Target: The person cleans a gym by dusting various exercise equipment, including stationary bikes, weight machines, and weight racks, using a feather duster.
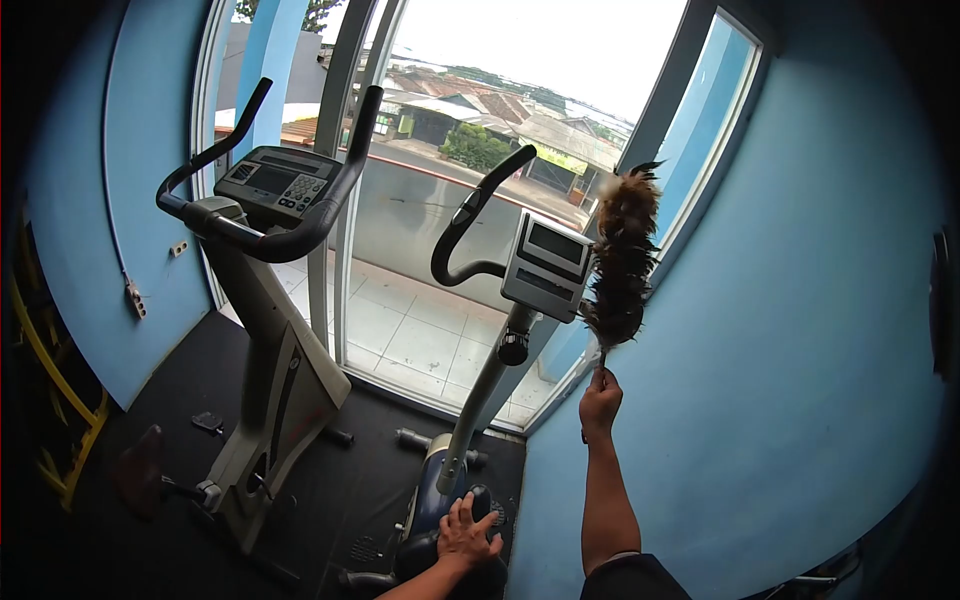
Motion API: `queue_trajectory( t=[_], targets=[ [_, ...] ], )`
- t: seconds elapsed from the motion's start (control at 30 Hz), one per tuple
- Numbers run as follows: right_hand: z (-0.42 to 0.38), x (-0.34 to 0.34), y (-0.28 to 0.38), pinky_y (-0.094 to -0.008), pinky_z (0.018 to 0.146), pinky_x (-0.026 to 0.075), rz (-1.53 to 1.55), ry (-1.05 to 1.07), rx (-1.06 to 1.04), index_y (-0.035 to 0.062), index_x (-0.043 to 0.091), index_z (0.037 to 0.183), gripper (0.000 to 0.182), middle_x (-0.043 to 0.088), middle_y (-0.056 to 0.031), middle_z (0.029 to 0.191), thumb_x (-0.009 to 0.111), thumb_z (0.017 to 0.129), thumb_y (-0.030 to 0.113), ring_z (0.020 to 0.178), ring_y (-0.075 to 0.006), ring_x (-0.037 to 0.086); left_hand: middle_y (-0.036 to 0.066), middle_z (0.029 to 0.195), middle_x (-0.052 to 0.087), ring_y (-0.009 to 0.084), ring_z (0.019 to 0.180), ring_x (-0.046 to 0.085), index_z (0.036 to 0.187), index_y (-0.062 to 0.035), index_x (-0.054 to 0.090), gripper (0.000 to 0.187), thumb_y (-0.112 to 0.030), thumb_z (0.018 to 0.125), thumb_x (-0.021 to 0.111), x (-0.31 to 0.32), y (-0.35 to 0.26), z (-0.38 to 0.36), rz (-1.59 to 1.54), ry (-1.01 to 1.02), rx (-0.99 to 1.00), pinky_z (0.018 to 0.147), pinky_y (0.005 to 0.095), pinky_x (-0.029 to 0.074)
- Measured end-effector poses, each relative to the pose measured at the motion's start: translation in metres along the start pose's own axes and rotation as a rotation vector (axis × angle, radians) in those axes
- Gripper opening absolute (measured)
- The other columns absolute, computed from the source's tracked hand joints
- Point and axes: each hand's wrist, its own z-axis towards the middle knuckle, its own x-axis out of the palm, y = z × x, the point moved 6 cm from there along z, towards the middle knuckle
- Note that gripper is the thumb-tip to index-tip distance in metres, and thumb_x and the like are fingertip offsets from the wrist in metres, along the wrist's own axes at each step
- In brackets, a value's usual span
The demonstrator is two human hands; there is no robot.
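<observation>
My right hand (600,404) is closed round the handle of a feather duster (622,262), held upright with its brown and black feathers at the top. The feathers overlap the right side of the grey console (546,264) of an exercise bike in this view. Low in the view, my left hand (468,532) has its fingers spread over the dark seat area of that bike, near its blue body (428,488). Nothing shows in the left hand's fingers. A curved black handlebar (462,215) rises left of the console.
A second, larger exercise bike (275,400) stands to the left, with its own console (278,186). Behind both is a tall glass door frame (343,270) opening onto a tiled balcony (410,335). A blue wall (760,370) runs along the right. Yellow metal framing (75,400) stands far left.
</observation>
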Motion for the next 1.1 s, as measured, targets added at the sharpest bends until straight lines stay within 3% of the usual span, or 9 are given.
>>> queue_trajectory(
  t=[0.17, 0.23, 0.3, 0.37, 0.57, 0.6, 0.83, 1.03, 1.1],
  targets=[
    [-0.017, 0.036, -0.013, -0.0357, 0.077, 0.049, -0.294, 0.314, -0.016, 0.0016, 0.064, 0.103, 0.026, 0.066, -0.0209, 0.088, 0.053, 0.09, 0.021, 0.086, -0.0313, 0.066, 0.013, 0.139, 0.027, 0.033, 0.128, 0.026, 0.136, -0.0281, 0.042, 0.071, -0.048, 0.07, 0.061, -0.008, -0.002, 0.003, -0.001, -0.044, -0.012, 0.099, 0.0479, 0.027],
    [-0.033, 0.04, -0.005, -0.0308, 0.056, 0.041, -0.198, 0.268, -0.238, -0.0022, 0.064, 0.095, 0.023, 0.059, -0.0075, 0.064, 0.054, 0.091, 0.018, 0.059, -0.0123, 0.05, 0.013, 0.138, 0.028, 0.0312, 0.128, 0.028, 0.142, -0.0199, 0.029, 0.082, -0.05, 0.071, 0.059, -0.007, -0.002, 0.002, -0.007, -0.045, -0.028, 0.098, 0.0475, 0.029],
    [-0.032, 0.029, -0.003, -0.0367, 0.073, 0.049, -0.273, 0.232, 0.025, 0.0011, 0.064, 0.103, 0.025, 0.067, -0.0203, 0.087, 0.052, 0.09, 0.02, 0.083, -0.0318, 0.066, 0.013, 0.138, 0.029, 0.0306, 0.128, 0.028, 0.141, -0.0161, 0.03, 0.082, -0.05, 0.072, 0.06, -0.007, -0.002, 0.002, 0.026, -0.039, -0.039, 0.1, 0.0478, 0.028],
    [-0.024, 0.031, -0.005, -0.0381, 0.063, 0.047, -0.231, 0.118, -0.039, -0.0004, 0.063, 0.098, 0.023, 0.064, -0.0188, 0.074, 0.05, 0.091, 0.018, 0.068, -0.0301, 0.064, 0.013, 0.138, 0.029, 0.0301, 0.129, 0.028, 0.141, -0.0122, 0.032, 0.083, -0.049, 0.073, 0.061, -0.007, -0.006, 0.002, 0.056, -0.023, -0.035, 0.101, 0.0481, 0.028],
    [-0.106, 0.092, -0.026, -0.0335, 0.062, 0.046, -0.041, 0.541, 0.099, -0.0021, 0.063, 0.098, 0.025, 0.063, -0.0156, 0.072, 0.052, 0.091, 0.019, 0.064, -0.0213, 0.06, 0.013, 0.139, 0.027, 0.032, 0.127, 0.03, 0.141, -0.0145, 0.03, 0.081, -0.049, 0.073, 0.058, -0.008, -0.005, 0.002, 0.03, -0.024, -0.016, 0.099, 0.0484, 0.03],
    [-0.123, 0.094, -0.021, -0.0263, 0.056, 0.039, 0.014, 0.533, 0.186, -0.0044, 0.063, 0.095, 0.022, 0.054, -0.0007, 0.067, 0.054, 0.093, 0.016, 0.061, -0.0086, 0.045, 0.014, 0.137, 0.032, 0.0317, 0.126, 0.033, 0.141, -0.0131, 0.031, 0.079, -0.046, 0.075, 0.059, -0.012, -0.005, 0.001, 0.015, -0.053, -0.009, 0.098, 0.0469, 0.032],
    [-0.201, 0.056, -0.04, -0.0278, 0.059, 0.044, 0.011, 0.448, 0.196, -0.0001, 0.063, 0.097, 0.02, 0.061, -0.0058, 0.071, 0.054, 0.091, 0.017, 0.063, -0.0108, 0.053, 0.012, 0.118, 0.055, 0.0335, 0.11, 0.051, 0.143, -0.0124, 0.027, 0.07, -0.038, 0.084, 0.056, -0.011, 0.02, 0.005, -0.453, -0.252, -0.163, 0.094, 0.0433, 0.037],
    [-0.234, 0.022, -0.052, -0.0276, 0.058, 0.046, -0.073, 0.562, 0.218, 0.0016, 0.063, 0.101, 0.019, 0.062, -0.0049, 0.067, 0.058, 0.089, 0.015, 0.06, -0.0109, 0.055, 0.014, 0.126, 0.053, 0.0333, 0.111, 0.051, 0.145, -0.0134, 0.021, 0.074, -0.048, 0.086, 0.048, -0.009, 0.015, 0.003, -0.314, -0.212, -0.089, 0.093, 0.044, 0.037],
    [-0.206, 0.03, -0.027, -0.0278, 0.055, 0.045, 0.006, 0.392, 0.191, 0.0013, 0.063, 0.101, 0.02, 0.06, -0.0052, 0.065, 0.057, 0.089, 0.017, 0.057, -0.0108, 0.054, 0.014, 0.126, 0.052, 0.0335, 0.111, 0.051, 0.146, -0.0136, 0.02, 0.075, -0.051, 0.086, 0.047, -0.009, 0.016, 0.007, -0.27, -0.194, -0.101, 0.093, 0.0444, 0.037]
  ],
)
